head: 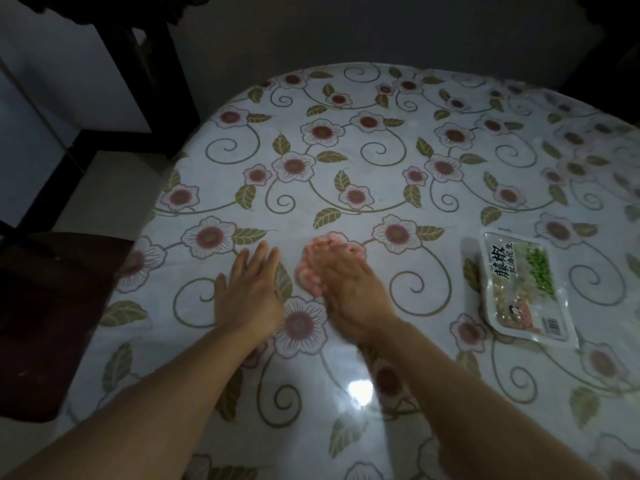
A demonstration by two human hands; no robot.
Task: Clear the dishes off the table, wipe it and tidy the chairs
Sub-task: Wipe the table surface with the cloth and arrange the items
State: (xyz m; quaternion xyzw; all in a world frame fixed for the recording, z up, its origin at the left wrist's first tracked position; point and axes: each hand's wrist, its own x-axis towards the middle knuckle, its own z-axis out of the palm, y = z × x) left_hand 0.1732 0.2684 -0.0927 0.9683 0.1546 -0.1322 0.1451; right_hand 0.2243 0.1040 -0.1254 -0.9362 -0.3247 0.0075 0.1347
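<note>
table (398, 161) fills most of the view, round, covered in a glossy white cloth printed with pink flowers, green leaves and curling vines, a bright light glare on it near the person's side. cloth (313, 268), a pink scrunched rag, sits on the table about mid-width, toward the near side, under the right hand (349, 285). right hand lies on top of the rag, palm down, fingers bent over it and pressing it to the table; hand is a bit blurred so cannot tell how tightly the fingers close on it, pink shows past the fingertips and on the left edge of the hand. left hand (249, 289) is just left of the rag, apart from it, flat on the table, palm down, fingers straight and slightly spread, holding nothing. both forearms come in from the bottom edge of the view, bare. packet (523, 285), a clear sealed snack pack with printed characters, green bits and a barcode, lies flat on the table, right of the rag, well apart from both hands, near the table's right side. chair (52, 306), dark wood with a dark red seat, stands off the table's left edge, beside it. more dark furniture behind it at far left, too dim to tell what. floor beyond the table is dark.
</note>
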